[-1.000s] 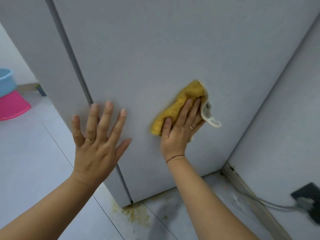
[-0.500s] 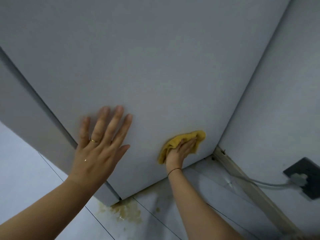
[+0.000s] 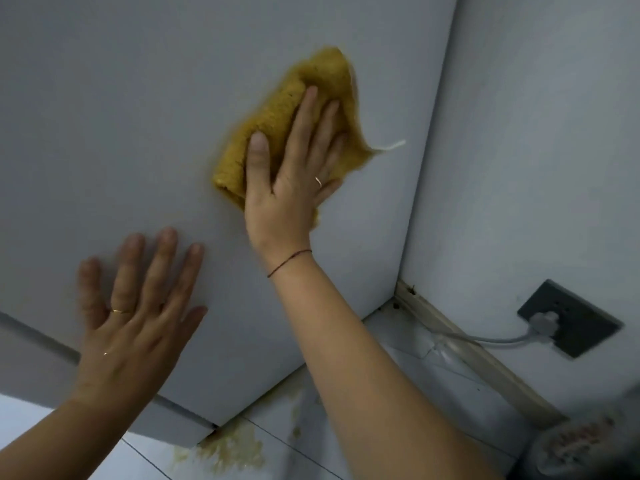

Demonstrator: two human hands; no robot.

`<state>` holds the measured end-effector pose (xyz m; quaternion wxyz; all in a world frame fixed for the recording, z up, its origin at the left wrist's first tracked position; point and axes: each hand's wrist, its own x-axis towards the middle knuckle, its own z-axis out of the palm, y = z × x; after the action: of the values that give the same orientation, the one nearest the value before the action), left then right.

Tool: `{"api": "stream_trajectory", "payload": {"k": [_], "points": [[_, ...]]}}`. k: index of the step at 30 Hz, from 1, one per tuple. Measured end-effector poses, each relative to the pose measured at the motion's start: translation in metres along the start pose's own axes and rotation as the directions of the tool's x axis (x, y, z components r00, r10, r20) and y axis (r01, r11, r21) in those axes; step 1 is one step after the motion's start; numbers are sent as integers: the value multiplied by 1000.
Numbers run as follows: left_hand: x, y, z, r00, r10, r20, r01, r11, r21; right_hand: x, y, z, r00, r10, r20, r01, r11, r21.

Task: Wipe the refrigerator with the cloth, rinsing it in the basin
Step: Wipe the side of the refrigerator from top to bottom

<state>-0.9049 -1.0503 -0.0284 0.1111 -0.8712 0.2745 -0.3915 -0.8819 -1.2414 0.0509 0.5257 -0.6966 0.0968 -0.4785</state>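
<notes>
Cloth [image 3: 273, 116] lies pressed on refrigerator [image 3: 138, 98] under flat right grip [image 3: 291, 188].

No text, label, brand or number can be read. The refrigerator [image 3: 138, 116] wall above the right hand [image 3: 287, 188] is bare grey. The cloth [image 3: 277, 109] under that hand is plain yellow. The dark socket [image 3: 571, 320] to its right is too blurred to show any marking.
</notes>
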Motion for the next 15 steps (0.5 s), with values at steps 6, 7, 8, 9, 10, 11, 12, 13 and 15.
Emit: {"api": "stream_trajectory", "payload": {"k": [6,7,8,9,10,11,12,13,15], "points": [[-2,-3,9,1000,1,12,0,998,-62,-17,106,-13,970,224,-93,-227,974,-25],[-1,-3,10,1000,-2,20,4,997,-71,-22,125,-17,949,299,-104,-300,954,3],[0,-4,10,1000,-11,28,13,996,-88,-26,144,-21,926,361,-112,-360,932,28],[1,-5,11,999,-18,31,21,995,-94,-29,160,-26,903,415,-110,-413,910,41],[-1,-5,13,999,-26,33,29,995,-95,-32,177,-30,880,464,-99,-462,886,46],[-3,-6,17,998,-31,49,35,996,-84,-32,192,-34,857,509,-86,-506,861,52],[-6,-9,20,996,-28,83,35,996,-83,-32,206,-39,831,551,-78,-548,834,64],[-8,-11,23,990,-15,138,29,995,-95,-30,220,-44,805,588,-82,-583,809,78],[-11,-13,29,975,10,221,13,994,-106,-25,242,-54,767,636,-84,-628,771,100]]}}
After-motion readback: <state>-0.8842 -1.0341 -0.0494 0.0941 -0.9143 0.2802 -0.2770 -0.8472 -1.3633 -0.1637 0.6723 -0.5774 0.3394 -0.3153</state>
